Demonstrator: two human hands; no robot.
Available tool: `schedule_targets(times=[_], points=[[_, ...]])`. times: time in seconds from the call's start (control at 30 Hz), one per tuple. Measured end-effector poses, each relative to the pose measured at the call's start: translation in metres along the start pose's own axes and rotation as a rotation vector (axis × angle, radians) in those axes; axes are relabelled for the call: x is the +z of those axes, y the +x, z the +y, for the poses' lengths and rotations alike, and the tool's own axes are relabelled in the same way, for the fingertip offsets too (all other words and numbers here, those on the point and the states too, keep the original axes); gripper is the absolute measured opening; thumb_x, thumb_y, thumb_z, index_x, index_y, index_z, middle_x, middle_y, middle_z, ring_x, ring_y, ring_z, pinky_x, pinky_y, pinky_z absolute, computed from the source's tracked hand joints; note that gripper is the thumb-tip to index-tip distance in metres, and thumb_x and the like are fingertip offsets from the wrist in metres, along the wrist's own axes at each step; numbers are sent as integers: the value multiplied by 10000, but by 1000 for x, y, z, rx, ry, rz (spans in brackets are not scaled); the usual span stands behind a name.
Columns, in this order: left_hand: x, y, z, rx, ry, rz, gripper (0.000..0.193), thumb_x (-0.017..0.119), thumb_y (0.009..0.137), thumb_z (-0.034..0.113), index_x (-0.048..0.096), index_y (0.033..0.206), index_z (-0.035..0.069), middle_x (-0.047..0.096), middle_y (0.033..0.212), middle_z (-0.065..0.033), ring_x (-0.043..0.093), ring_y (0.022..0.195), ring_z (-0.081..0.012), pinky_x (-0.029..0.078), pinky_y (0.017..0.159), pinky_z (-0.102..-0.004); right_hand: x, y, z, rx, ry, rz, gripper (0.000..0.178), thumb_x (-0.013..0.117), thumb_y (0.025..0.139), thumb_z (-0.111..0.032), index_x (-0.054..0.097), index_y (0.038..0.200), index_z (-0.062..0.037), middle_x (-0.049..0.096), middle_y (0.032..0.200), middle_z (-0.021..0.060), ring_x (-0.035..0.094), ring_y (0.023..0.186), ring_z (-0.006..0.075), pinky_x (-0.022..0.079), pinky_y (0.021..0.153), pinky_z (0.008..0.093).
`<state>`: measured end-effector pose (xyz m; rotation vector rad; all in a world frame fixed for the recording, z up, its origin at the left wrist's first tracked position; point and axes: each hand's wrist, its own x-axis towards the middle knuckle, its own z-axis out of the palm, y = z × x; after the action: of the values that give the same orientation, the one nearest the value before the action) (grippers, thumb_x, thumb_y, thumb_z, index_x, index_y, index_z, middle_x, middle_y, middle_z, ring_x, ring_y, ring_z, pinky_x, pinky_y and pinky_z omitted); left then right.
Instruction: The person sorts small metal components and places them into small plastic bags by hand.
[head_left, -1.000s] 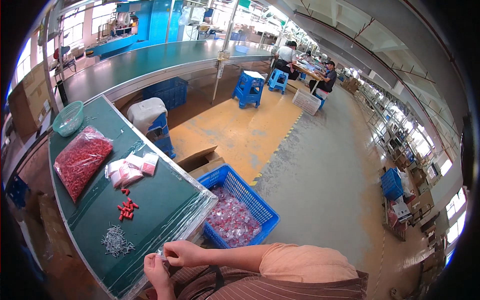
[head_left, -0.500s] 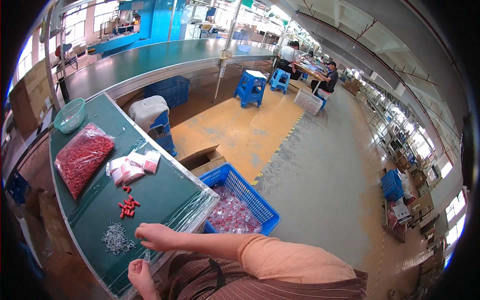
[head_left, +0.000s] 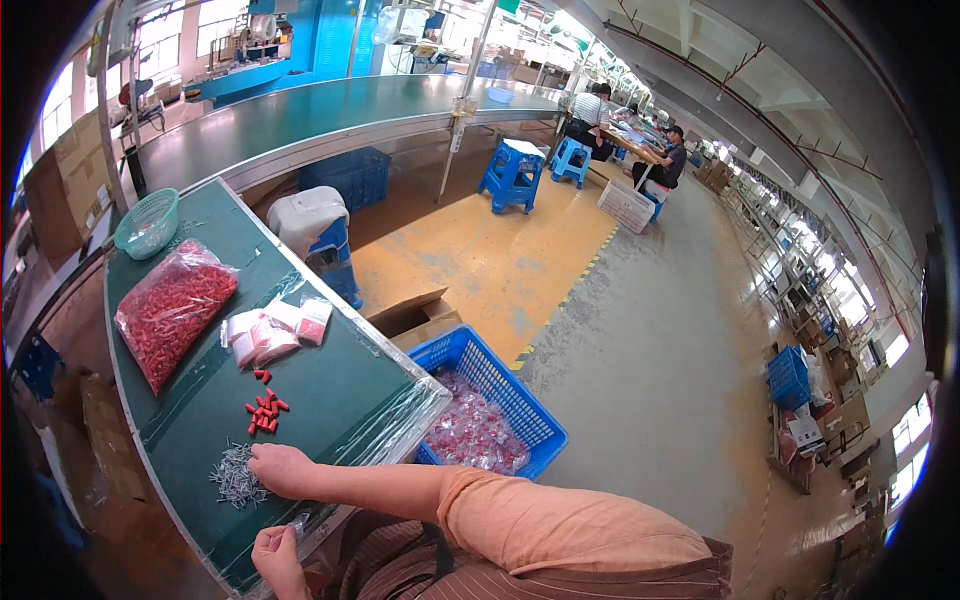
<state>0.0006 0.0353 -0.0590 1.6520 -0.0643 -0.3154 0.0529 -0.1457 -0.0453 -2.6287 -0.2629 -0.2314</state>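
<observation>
My right hand is at the right edge of a loose pile of grey screws on the green tabletop. Its fingers are drawn together and point down; what they hold, if anything, is hidden. Closer to my body, my left hand pinches a small clear plastic bag by the table's near edge. Just beyond the screws lie several red plastic plugs. Farther up are small filled clear packets and a large clear bag of red plugs.
A mint-green plastic basket stands at the table's far left corner. Against the table's right side is a blue crate with many filled packets, beside an open cardboard box. Blue stools and seated people are farther off.
My right hand has moved left to the screw pile. My left hand stays near the table edge with the clear bag. The whole view has shifted slightly.
</observation>
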Motion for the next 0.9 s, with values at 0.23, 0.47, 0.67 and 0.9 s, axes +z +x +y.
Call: schedule_targets(times=[0.23, 0.47, 0.67, 0.9], points=[[2, 0, 3, -16, -35, 11, 28, 626, 830, -13, 614, 805, -10, 618, 731, -13, 546, 656, -66, 425, 615, -192, 8, 3, -11, -18, 17, 63, 109, 581, 737, -59, 584, 842, -29, 559, 905, 146, 604, 873, 303, 504, 743, 395], [-4, 4, -1, -34, 37, 41, 55, 612, 856, 20, 622, 817, -17, 619, 727, -20, 547, 658, -68, 415, 606, -195, 2, 11, -9, -14, -47, -35, 92, 581, 739, -45, 625, 814, -18, 597, 900, 162, 631, 845, 315, 522, 711, 383], [-5, 3, -5, -41, 32, 53, 64, 619, 859, 33, 619, 819, -18, 618, 725, -19, 547, 655, -67, 418, 605, -195, 6, 13, -6, -110, -72, 61, 97, 573, 752, -71, 600, 832, -23, 591, 859, 134, 637, 779, 291, 523, 675, 381], [-2, 4, -5, -47, 34, 48, 78, 615, 866, 48, 614, 825, -18, 619, 737, -22, 547, 657, -67, 421, 613, -194, 5, 18, -4, -94, -105, 0, 85, 575, 756, -71, 596, 827, -29, 589, 861, 139, 637, 789, 286, 522, 676, 378]])
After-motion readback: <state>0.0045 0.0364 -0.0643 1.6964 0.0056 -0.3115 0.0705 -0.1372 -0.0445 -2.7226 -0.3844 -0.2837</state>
